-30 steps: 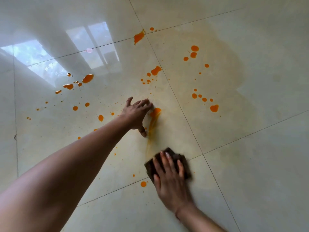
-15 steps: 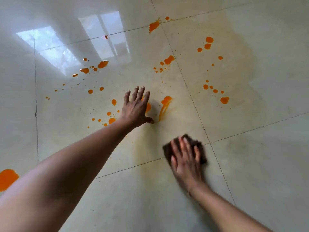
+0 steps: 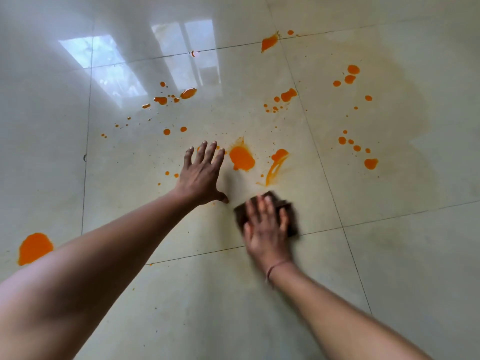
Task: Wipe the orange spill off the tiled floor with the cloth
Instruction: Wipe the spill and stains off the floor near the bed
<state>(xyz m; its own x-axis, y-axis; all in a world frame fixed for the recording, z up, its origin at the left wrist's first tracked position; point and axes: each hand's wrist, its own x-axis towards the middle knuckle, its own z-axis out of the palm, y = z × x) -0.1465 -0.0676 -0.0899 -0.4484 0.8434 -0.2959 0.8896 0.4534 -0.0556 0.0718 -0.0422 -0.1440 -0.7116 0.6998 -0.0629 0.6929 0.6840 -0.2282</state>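
Orange spill lies scattered over the glossy cream tiled floor. A large orange blot sits just right of my left hand, which is spread flat on the tile, fingers apart, holding nothing. A smeared orange streak runs down toward the dark brown cloth. My right hand presses flat on top of that cloth, blurred with motion, just below the streak. More drops dot the tiles at the far left, middle and right.
A big orange puddle lies at the left edge, beside my left forearm. A splash marks the far grout line. A pale yellowish wiped film covers the tiles at right. Window reflections shine at the top left.
My right hand with the cloth has slid up and left toward the streak. My left hand spread its fingers and shifted left, uncovering the large blot. The view tilted, showing the left puddle.
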